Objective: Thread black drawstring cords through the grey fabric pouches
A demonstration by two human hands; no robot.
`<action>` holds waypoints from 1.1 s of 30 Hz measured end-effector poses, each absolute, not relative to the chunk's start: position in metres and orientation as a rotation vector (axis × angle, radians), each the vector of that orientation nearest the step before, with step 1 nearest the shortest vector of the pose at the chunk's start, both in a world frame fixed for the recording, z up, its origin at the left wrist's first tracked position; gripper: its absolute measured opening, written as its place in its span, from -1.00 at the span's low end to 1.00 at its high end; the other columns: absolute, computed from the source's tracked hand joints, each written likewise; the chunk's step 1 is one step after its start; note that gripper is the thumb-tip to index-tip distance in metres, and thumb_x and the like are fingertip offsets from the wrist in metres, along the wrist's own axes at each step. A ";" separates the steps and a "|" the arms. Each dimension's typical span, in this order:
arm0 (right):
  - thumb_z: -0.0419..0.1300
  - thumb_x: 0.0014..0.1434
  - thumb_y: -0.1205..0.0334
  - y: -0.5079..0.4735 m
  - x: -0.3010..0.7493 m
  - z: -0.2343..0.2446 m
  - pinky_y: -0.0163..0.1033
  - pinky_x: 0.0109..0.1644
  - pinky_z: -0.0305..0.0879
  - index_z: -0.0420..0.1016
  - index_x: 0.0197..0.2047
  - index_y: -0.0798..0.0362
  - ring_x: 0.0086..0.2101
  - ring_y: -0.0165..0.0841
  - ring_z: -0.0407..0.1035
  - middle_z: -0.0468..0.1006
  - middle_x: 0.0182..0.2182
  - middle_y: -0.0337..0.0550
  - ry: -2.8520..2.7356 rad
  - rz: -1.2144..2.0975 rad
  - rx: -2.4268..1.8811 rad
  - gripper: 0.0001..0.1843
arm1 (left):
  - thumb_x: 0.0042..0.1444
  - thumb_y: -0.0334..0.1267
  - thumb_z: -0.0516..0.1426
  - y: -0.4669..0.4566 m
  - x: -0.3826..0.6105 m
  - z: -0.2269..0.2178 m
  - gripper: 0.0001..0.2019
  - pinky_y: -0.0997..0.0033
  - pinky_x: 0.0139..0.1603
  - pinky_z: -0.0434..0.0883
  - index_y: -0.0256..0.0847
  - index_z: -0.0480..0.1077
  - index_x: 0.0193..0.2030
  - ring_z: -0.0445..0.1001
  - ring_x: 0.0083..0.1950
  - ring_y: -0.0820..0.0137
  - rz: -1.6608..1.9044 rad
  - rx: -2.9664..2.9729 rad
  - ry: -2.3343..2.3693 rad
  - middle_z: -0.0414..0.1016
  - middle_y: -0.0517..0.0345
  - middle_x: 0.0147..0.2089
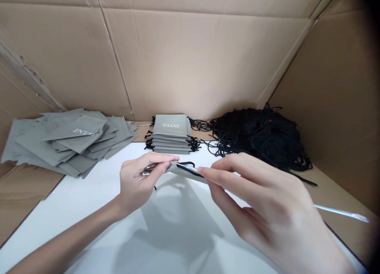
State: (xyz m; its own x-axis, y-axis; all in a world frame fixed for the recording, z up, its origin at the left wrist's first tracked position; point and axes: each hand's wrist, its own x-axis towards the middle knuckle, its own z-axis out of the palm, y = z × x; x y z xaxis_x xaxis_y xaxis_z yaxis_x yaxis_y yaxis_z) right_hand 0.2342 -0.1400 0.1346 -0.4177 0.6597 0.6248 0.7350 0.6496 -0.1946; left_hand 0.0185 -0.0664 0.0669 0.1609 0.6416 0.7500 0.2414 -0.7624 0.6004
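Observation:
In front of me, above the white table, a grey fabric pouch (pixel 185 172) is held nearly edge-on. My left hand (pixel 141 179) pinches its upper edge between thumb and fingers. A black cord (pixel 187 163) makes a small loop at that edge, beside a thin, pale, shiny strip that I cannot identify. My right hand (pixel 258 198) has its fingertips closed on the cord by the pouch edge. Its fingers partly hide the pouch's right end. A short black tip shows under my left hand.
Loose grey pouches (pixel 71 141) lie heaped at the left. A stack of pouches with black cords (pixel 170 127) stands at the back centre. Right of it is a tangled pile of black cords (pixel 258 137). Cardboard walls (pixel 184 60) enclose the white tabletop (pixel 97 198). A thin pale rod (pixel 341 212) lies far right.

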 end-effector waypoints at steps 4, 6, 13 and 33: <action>0.14 0.28 0.47 -0.141 0.234 0.134 -0.25 -0.41 0.16 0.53 -0.19 0.12 -0.39 -0.39 0.32 0.52 -0.31 -0.12 -2.174 -0.172 -1.071 -0.85 | 0.20 -0.53 0.18 -0.067 0.019 0.066 -0.75 0.59 -0.26 0.54 -0.09 0.58 -0.16 0.63 -0.23 0.49 1.657 2.118 0.807 0.68 0.27 -0.21; 0.15 0.28 0.48 -0.141 0.233 0.135 -0.25 -0.41 0.16 0.53 -0.20 0.12 -0.40 -0.40 0.32 0.52 -0.31 -0.12 -2.170 -0.191 -1.070 -0.85 | 0.20 -0.54 0.18 -0.067 0.018 0.066 -0.75 0.58 -0.25 0.55 -0.09 0.58 -0.16 0.63 -0.23 0.49 1.667 2.122 0.796 0.68 0.27 -0.20; 0.14 0.27 0.49 -0.142 0.232 0.136 -0.25 -0.40 0.16 0.52 -0.25 0.12 -0.40 -0.39 0.32 0.52 -0.33 -0.12 -2.164 -0.241 -1.072 -0.84 | 0.20 -0.54 0.17 -0.066 0.019 0.067 -0.75 0.55 -0.26 0.57 -0.10 0.58 -0.16 0.64 -0.23 0.46 1.673 2.126 0.792 0.68 0.25 -0.20; 0.10 0.23 0.49 -0.144 0.233 0.140 -0.24 -0.42 0.26 0.55 -0.24 0.12 -0.43 -0.34 0.34 0.53 -0.36 -0.07 -2.224 -0.273 -1.094 -0.80 | 0.21 -0.51 0.17 -0.067 0.019 0.065 -0.77 0.48 -0.26 0.57 -0.12 0.59 -0.15 0.64 -0.22 0.41 1.652 2.132 0.789 0.68 0.20 -0.21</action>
